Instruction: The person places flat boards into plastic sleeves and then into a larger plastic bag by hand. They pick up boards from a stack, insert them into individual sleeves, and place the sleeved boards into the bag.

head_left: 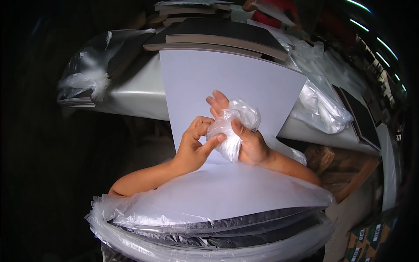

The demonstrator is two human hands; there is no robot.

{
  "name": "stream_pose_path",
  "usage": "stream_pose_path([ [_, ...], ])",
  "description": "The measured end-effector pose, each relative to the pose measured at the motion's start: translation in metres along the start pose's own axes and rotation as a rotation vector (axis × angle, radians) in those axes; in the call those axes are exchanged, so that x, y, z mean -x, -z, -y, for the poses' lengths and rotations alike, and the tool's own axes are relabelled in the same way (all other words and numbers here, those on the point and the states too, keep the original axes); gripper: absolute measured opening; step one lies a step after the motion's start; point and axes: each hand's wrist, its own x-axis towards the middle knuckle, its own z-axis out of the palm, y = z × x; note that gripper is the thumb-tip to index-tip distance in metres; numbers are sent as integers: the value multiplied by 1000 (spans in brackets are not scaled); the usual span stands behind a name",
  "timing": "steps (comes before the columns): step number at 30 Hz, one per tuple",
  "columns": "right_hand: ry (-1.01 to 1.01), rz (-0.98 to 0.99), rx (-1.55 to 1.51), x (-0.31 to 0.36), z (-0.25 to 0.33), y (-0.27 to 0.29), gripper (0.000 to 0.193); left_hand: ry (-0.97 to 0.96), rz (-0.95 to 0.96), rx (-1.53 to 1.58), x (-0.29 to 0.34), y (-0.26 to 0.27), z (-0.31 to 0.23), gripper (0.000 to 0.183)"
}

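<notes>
Both my hands are raised at the middle of the view, over a large white sheet [218, 78]. Between them is a bunched wad of clear plastic film [230, 139]. My right hand [253, 146] holds the wad, its thumb across the front and its fingers stretched out behind. My left hand [194, 142] pinches the wad's left side between thumb and curled fingers. Below my forearms lies a stack of sheets wrapped in clear plastic [218, 192], with dark layers showing along its near edge.
Thick dark boards [227, 35] are stacked beyond the white sheet. Crumpled plastic bags lie at the left [87, 74] and right [318, 105] of the table [137, 98]. A wooden crate [345, 166] stands below at the right, with printed cartons [369, 240] lower down. Another person in red [275, 13] is at the far side.
</notes>
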Motion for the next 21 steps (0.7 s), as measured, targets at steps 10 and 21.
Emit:
stream_pose_path([
  [10, -27, -460, -48, 22, -36, 5, 22, 312, -46, 276, 8, 8, -1, 15],
  [21, -27, -539, -18, 29, -41, 3, 16, 111, -38, 99, 9, 5, -4, 21],
])
